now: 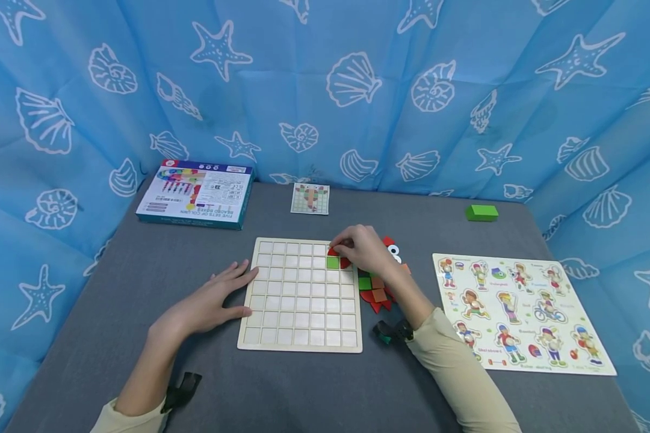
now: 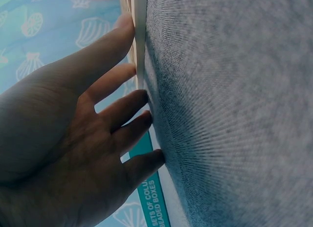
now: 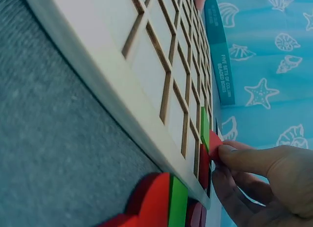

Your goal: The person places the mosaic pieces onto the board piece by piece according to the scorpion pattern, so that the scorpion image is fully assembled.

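Note:
A pale wooden grid board (image 1: 300,348) lies flat in the middle of the table. My left hand (image 1: 208,304) rests at its left side, fingers spread and fingertips touching the edge. Over the board's far right corner, my right hand (image 1: 365,251) pinches a small red piece (image 3: 214,145) with a rounded edge between thumb and fingers. Just below that piece, a green square (image 1: 333,263) sits in a cell, with another red piece (image 3: 203,166) beside it to the right. Whether the pinched piece touches its cell, I cannot tell.
Loose red, green and orange pieces (image 1: 378,294) lie right of the board, partly under my right forearm. Behind the board is a picture card (image 1: 310,199). A flat box (image 1: 189,221) stands back left, a green block (image 1: 482,213) back right, a sports puzzle board (image 1: 525,368) at right.

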### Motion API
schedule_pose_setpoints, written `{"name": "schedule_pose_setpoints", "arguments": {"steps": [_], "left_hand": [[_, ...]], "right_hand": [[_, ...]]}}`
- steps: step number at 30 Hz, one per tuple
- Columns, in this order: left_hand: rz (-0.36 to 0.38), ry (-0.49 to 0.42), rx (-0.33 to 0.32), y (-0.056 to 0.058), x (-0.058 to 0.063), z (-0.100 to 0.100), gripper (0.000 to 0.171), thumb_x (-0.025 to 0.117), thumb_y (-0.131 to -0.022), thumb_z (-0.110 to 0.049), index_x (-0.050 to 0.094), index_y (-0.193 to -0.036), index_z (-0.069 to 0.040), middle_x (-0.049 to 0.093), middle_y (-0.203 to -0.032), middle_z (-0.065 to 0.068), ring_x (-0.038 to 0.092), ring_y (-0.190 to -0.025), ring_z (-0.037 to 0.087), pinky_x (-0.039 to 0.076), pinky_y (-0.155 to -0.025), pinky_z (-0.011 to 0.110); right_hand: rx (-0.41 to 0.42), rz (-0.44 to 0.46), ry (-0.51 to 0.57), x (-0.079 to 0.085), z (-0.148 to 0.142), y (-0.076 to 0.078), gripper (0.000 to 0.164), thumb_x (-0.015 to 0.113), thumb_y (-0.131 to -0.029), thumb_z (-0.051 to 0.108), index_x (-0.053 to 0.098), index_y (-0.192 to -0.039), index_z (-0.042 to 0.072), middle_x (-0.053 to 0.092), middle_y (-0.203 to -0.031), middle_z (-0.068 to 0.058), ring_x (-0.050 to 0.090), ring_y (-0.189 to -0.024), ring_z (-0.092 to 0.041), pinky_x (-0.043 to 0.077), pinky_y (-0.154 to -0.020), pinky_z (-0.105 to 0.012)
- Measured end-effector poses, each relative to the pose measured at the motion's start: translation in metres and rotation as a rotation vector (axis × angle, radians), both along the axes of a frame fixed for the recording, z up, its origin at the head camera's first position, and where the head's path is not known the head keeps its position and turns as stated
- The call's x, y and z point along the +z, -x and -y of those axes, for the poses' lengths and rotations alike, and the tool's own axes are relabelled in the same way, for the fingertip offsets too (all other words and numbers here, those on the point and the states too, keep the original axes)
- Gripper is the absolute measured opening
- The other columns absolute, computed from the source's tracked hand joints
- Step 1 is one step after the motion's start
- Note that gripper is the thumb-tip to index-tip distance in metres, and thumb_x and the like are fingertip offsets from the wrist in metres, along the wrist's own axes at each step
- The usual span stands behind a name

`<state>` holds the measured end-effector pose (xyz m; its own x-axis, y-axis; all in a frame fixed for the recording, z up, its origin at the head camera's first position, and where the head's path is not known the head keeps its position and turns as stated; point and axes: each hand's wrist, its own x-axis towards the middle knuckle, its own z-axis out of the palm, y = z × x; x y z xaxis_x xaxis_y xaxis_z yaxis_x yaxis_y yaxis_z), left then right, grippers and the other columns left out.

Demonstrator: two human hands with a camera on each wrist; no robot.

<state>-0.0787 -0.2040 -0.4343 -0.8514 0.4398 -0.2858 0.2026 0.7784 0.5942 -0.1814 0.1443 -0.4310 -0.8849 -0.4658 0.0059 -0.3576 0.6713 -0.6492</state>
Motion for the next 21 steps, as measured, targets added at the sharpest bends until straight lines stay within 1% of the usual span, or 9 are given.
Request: {"name": "schedule_pose_setpoints", "arguments": {"steps": [2,5,9,13,18,21], "left_hand": [[-0.001,0.0,0.0,0.0,0.0,0.0,0.084,0.078,-0.101,-0.033,0.035,-0.171,-0.013,0.024,-0.18,0.024,0.017,-0.167,0.052,0.016,-0.127,0.082],[-0.004,0.0,0.0,-0.001,0.0,0.0,0.084,0.078,-0.101,-0.032,0.035,-0.171,-0.013,0.024,-0.18,0.025,0.017,-0.167,0.052,0.017,-0.127,0.082],[-0.004,0.005,0.005,-0.001,0.001,0.0,0.084,0.078,-0.101,-0.032,0.035,-0.171,-0.013,0.024,-0.18,0.024,0.017,-0.167,0.052,0.017,-0.128,0.082],[-0.005,0.011,0.012,-0.002,0.001,-0.001,0.085,0.078,-0.101,-0.033,0.035,-0.171,-0.014,0.024,-0.18,0.024,0.017,-0.167,0.052,0.017,-0.128,0.082],[-0.006,0.012,0.011,-0.001,0.0,-0.001,0.085,0.078,-0.101,-0.033,0.035,-0.171,-0.014,0.024,-0.179,0.024,0.017,-0.167,0.052,0.017,-0.127,0.082],[-0.009,0.012,0.008,-0.001,-0.001,-0.001,0.085,0.078,-0.101,-0.033,0.035,-0.171,-0.014,0.024,-0.179,0.024,0.018,-0.167,0.052,0.018,-0.127,0.082]], "right_hand": [[0.014,-0.003,-0.015,0.0,0.002,0.0,0.013,0.073,-0.102,0.004,0.085,-0.106,0.003,0.08,-0.107,-0.016,0.075,-0.085,-0.021,0.062,-0.075,-0.033],[0.02,0.0,-0.034,-0.001,0.004,-0.001,0.013,0.073,-0.102,0.004,0.086,-0.107,0.004,0.076,-0.11,-0.017,0.073,-0.09,-0.023,0.062,-0.076,-0.033],[0.007,-0.004,-0.044,-0.001,0.005,-0.002,0.013,0.074,-0.101,0.004,0.086,-0.106,0.005,0.078,-0.11,-0.015,0.073,-0.091,-0.024,0.062,-0.078,-0.035],[-0.011,-0.002,-0.014,-0.001,0.002,-0.003,0.012,0.075,-0.1,0.004,0.085,-0.108,0.004,0.081,-0.109,-0.015,0.076,-0.09,-0.024,0.064,-0.08,-0.037],[-0.042,0.035,0.048,-0.001,-0.005,-0.007,0.015,0.076,-0.101,0.006,0.084,-0.113,0.004,0.08,-0.113,-0.014,0.079,-0.096,-0.026,0.067,-0.086,-0.041],[-0.065,0.038,0.075,-0.001,-0.011,-0.01,0.017,0.076,-0.101,0.007,0.083,-0.116,0.003,0.08,-0.114,-0.015,0.079,-0.098,-0.028,0.067,-0.088,-0.044]]}}
